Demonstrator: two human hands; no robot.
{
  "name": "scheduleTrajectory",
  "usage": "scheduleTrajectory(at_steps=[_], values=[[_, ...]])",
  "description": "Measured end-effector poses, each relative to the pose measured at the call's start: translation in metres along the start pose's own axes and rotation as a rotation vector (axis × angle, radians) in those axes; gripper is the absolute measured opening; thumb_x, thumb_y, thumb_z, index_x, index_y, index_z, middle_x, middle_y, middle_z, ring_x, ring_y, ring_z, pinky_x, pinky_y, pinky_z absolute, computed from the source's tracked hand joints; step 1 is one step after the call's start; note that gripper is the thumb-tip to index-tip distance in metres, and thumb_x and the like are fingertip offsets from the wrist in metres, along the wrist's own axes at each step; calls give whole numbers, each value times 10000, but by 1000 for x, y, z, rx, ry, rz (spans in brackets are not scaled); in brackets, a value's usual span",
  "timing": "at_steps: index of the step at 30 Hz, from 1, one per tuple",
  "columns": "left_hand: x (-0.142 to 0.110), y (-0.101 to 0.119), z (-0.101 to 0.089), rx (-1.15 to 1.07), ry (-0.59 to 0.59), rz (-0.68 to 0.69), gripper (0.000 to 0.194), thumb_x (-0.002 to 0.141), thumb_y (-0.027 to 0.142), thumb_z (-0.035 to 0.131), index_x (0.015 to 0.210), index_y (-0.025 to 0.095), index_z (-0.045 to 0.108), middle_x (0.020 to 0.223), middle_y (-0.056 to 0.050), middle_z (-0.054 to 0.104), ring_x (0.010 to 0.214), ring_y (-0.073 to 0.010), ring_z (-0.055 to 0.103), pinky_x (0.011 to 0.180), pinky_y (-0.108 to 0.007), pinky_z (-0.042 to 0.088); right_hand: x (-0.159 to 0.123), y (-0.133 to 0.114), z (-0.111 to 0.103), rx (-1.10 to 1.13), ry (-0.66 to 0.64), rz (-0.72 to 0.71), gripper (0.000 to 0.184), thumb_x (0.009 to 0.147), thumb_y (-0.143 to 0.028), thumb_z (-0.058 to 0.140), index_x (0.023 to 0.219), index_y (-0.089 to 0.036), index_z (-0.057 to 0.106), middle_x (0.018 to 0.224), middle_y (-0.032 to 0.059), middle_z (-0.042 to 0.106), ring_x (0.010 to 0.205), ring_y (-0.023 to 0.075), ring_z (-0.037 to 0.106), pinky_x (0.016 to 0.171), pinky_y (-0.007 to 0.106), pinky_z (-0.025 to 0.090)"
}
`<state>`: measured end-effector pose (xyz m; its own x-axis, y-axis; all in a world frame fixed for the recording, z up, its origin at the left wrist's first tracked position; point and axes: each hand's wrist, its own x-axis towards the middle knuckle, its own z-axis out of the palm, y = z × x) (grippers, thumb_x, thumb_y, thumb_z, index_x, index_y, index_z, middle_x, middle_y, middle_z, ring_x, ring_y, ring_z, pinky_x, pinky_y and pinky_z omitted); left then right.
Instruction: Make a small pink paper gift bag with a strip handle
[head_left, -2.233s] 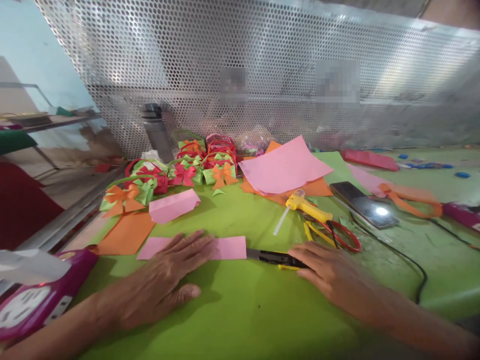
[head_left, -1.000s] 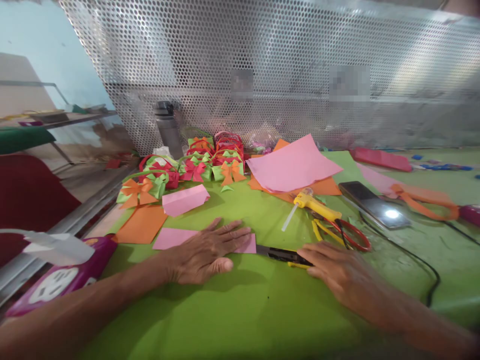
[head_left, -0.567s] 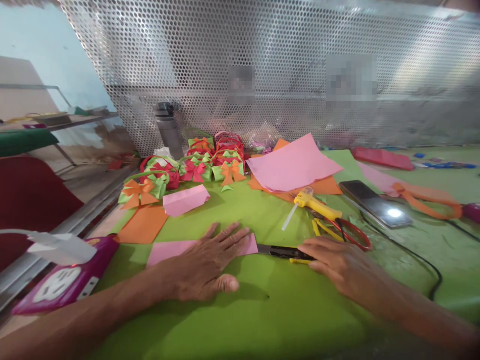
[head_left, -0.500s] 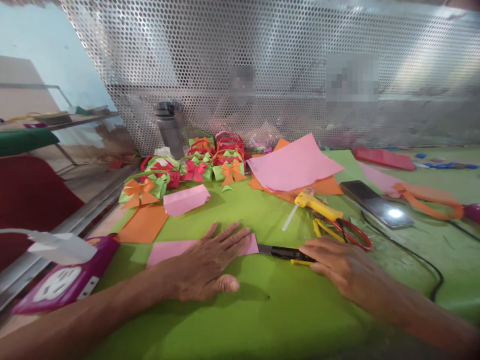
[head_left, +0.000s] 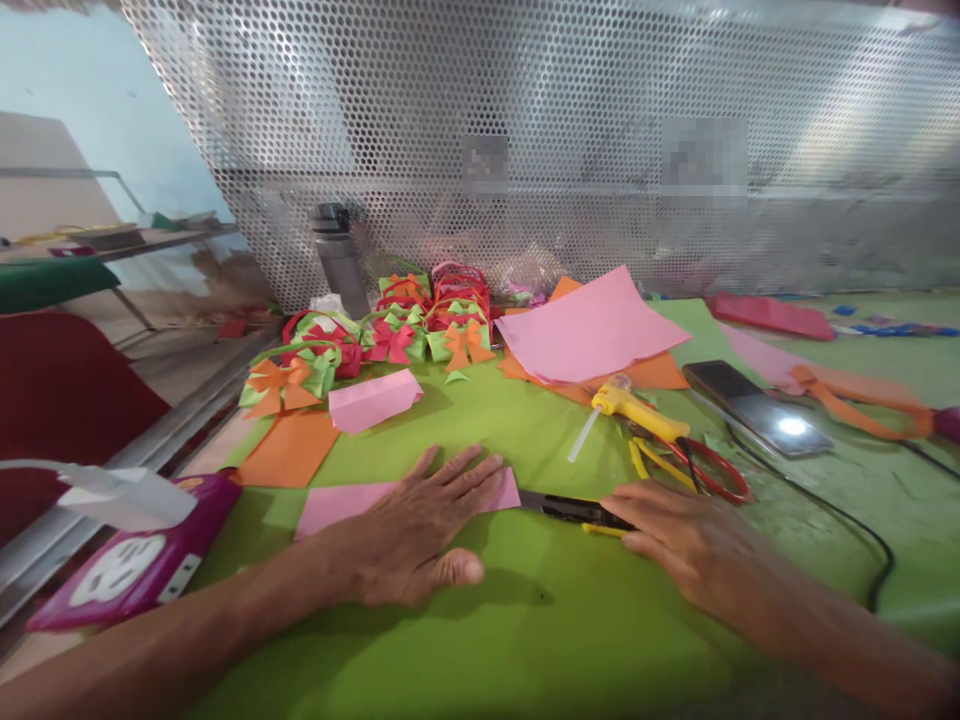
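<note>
My left hand [head_left: 427,530] lies flat with fingers spread on a strip of pink paper [head_left: 341,503], covering its middle. At the strip's right end, the blade of a black utility knife [head_left: 566,507] meets the paper; whether it sits inside a fold I cannot tell. My right hand [head_left: 675,530] is closed around the knife's handle, which has a yellow part [head_left: 604,530] on its near side. Above my left hand rests a folded pink paper piece [head_left: 375,400]. Beside it lies an orange paper piece [head_left: 291,448].
Small paper bags with bows [head_left: 390,335] stand at the back, near a grey bottle [head_left: 341,260]. Pink sheets [head_left: 592,330], a yellow glue gun [head_left: 641,412], red-handled scissors [head_left: 724,470] and a lit phone [head_left: 750,405] lie to the right. A purple power strip [head_left: 127,560] sits at left.
Since the oldest frame, my left hand has slid right along the pink strip towards its knife end. The camera view has shifted slightly. My right hand keeps its grip on the knife.
</note>
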<state>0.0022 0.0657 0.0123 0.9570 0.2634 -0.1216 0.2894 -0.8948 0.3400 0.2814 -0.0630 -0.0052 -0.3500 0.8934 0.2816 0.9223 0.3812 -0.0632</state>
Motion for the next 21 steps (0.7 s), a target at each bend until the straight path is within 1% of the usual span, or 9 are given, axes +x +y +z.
scheduleTrajectory(at_steps=[4,10,14,21], values=[[0,1,1,0,10,-4,797,827,660,232,1429,223,-54,1501,-72,-3,1365,-299,-31,1068,-557,-46,1,0,-1,15,-18,7,272,816,-133,472,1039,-196,614,987,70,664,866,208,638,690,333,542],[1,2,2,-13,16,-9,792,830,650,260,1429,233,-48,1502,-69,18,1363,-306,-17,1072,-556,-35,5,-3,-2,13,-16,-15,255,817,-115,454,999,-188,617,970,82,662,835,205,637,649,319,540],[1,3,2,-18,4,-16,795,819,668,235,1428,238,-43,1501,-63,-6,1363,-311,-35,1057,-580,-43,5,-4,-2,7,-15,-20,264,805,-103,466,1012,-194,603,971,76,661,847,204,637,651,311,542],[2,4,5,-9,12,-49,790,820,668,227,1423,246,-59,1502,-50,-3,1367,-295,-29,1059,-579,-35,6,-10,-5,-15,-13,-29,254,809,-109,473,1016,-181,602,973,87,663,854,211,640,643,309,544]])
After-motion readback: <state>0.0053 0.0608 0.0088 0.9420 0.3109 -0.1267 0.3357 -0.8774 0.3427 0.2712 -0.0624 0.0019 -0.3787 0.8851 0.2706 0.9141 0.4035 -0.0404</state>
